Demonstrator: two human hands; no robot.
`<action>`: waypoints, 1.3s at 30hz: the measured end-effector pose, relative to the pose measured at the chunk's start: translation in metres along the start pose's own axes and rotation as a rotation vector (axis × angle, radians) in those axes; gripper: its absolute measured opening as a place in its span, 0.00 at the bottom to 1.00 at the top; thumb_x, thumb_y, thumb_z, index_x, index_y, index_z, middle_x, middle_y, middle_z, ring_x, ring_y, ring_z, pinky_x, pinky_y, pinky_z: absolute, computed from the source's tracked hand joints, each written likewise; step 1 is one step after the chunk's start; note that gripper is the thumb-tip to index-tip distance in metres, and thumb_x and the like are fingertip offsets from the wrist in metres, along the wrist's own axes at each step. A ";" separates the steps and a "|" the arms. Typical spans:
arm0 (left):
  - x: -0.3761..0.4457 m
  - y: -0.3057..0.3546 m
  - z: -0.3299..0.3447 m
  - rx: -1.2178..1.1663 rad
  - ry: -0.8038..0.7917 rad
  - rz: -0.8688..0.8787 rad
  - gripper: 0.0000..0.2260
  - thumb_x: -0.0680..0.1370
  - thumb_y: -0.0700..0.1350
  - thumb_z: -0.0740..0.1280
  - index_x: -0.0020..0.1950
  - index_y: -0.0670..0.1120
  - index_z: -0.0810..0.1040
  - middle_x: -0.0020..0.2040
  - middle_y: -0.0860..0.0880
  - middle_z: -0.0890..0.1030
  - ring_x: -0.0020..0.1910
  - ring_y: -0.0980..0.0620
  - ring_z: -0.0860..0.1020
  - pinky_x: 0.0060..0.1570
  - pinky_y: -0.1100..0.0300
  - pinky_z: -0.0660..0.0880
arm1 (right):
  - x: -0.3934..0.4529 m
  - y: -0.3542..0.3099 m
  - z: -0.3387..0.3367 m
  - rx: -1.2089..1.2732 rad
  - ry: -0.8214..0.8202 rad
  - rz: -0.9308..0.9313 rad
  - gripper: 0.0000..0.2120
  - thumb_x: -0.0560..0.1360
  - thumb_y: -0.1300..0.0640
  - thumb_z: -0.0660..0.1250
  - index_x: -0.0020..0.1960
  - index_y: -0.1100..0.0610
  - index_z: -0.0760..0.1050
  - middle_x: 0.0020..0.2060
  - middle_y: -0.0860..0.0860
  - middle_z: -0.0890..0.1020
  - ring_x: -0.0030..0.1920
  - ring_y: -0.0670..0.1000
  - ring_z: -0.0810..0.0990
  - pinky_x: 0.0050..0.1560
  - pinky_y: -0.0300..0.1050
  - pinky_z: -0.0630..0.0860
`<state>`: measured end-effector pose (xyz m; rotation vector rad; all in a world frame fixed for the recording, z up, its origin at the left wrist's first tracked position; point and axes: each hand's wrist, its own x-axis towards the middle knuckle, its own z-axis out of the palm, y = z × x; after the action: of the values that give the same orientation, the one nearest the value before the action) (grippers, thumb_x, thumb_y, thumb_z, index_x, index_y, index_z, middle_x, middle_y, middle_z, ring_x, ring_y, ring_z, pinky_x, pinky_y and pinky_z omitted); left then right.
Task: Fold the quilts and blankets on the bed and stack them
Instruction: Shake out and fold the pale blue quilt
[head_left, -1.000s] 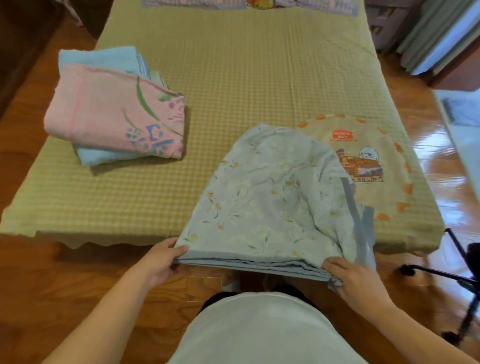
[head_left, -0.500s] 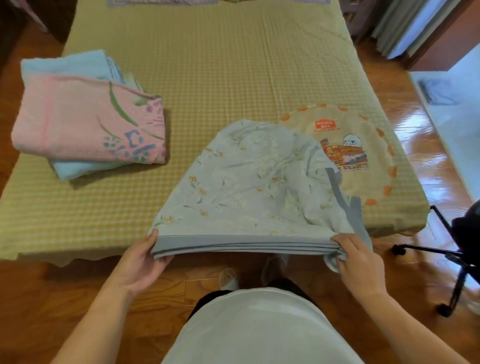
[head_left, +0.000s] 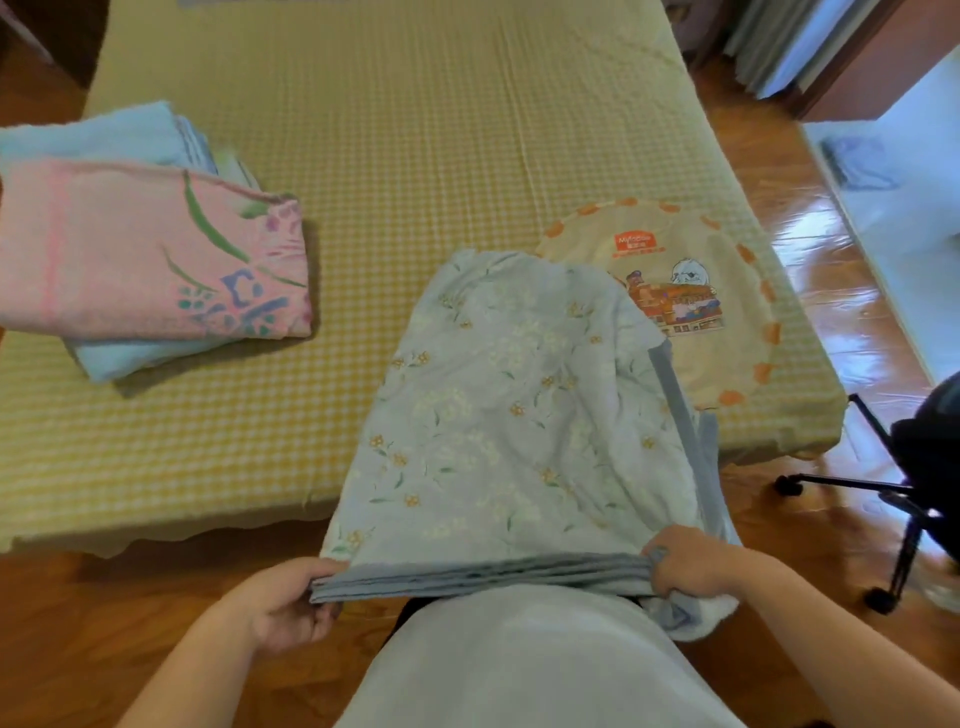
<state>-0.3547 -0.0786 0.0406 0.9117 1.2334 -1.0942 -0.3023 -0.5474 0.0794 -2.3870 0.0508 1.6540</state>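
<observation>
— Two hands are gripping the near edge of the pale blue floral quilt (head_left: 498, 415), aren't they?

— Yes. The left hand (head_left: 283, 603) is pinching the stacked layers at the left corner, thumb on top and fingers curled underneath, and the right hand (head_left: 685, 566) is clutching the bunched layers at the right corner (some loose cloth is hanging below it).

— Where is the quilt lying?

— Its far part is resting on the bed (head_left: 395, 156), covered in a yellow checked sheet, while the near edge is being held off the mattress, over the wooden floor (head_left: 104, 613) and just in front of the person's body. It is overlapping the edge of a cream blanket (head_left: 727, 322) with orange scallops and a cartoon print, which is lying at the bed's right corner.

— And the folded ones?

— A pink flowered blanket (head_left: 140, 249) is sitting on a light blue blanket (head_left: 98, 135), stacked at the bed's left side, well apart from the quilt. A black chair (head_left: 914, 467) is standing on the floor at the right
</observation>
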 end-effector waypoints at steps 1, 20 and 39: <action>-0.012 0.010 0.006 -0.046 -0.074 0.039 0.20 0.77 0.39 0.68 0.69 0.37 0.73 0.46 0.37 0.80 0.41 0.43 0.78 0.39 0.50 0.80 | -0.011 -0.004 -0.021 0.070 -0.042 0.009 0.20 0.68 0.62 0.68 0.32 0.53 0.55 0.28 0.46 0.60 0.30 0.47 0.57 0.33 0.43 0.54; -0.574 0.463 0.282 -0.405 -0.444 1.778 0.21 0.77 0.42 0.52 0.62 0.39 0.79 0.55 0.38 0.84 0.53 0.40 0.84 0.53 0.43 0.81 | -0.361 -0.142 -0.628 0.352 1.694 -0.932 0.08 0.76 0.58 0.71 0.52 0.63 0.81 0.40 0.55 0.80 0.37 0.44 0.77 0.35 0.28 0.69; -0.055 0.278 0.159 -0.232 0.474 0.600 0.12 0.82 0.29 0.58 0.63 0.37 0.70 0.53 0.37 0.74 0.41 0.41 0.75 0.23 0.52 0.80 | 0.082 0.083 -0.360 1.045 0.923 -0.262 0.31 0.77 0.32 0.60 0.36 0.61 0.72 0.30 0.61 0.71 0.33 0.56 0.75 0.35 0.45 0.72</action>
<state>-0.0447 -0.1532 0.1065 1.2918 1.3027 -0.2568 0.0449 -0.6959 0.1086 -1.9098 0.5618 0.1440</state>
